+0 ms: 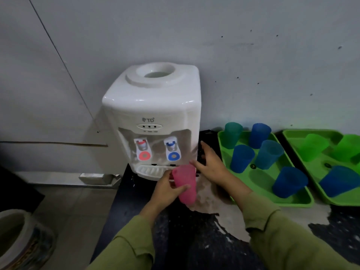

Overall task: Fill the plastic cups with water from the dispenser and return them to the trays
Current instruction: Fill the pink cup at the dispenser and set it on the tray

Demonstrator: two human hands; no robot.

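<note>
A white water dispenser (153, 117) stands on a dark counter, with a red tap (143, 151) and a blue tap (172, 150) above its drip tray (151, 170). My left hand (167, 189) grips a pink plastic cup (186, 184), held tilted just in front of the drip tray below the blue tap. Beside the dispenser's right side, my right hand (211, 164) hovers with straight fingers and holds nothing. On the near green tray (259, 184) to the right stand several upside-down blue and teal cups (241, 158). A second green tray (292, 133) holds green cups and a blue cup (341, 181).
The dark counter (175, 240) has a pale worn patch in front of the trays. A grey wall stands close behind. At lower left there is a tiled floor with a round ceramic pot (21, 240).
</note>
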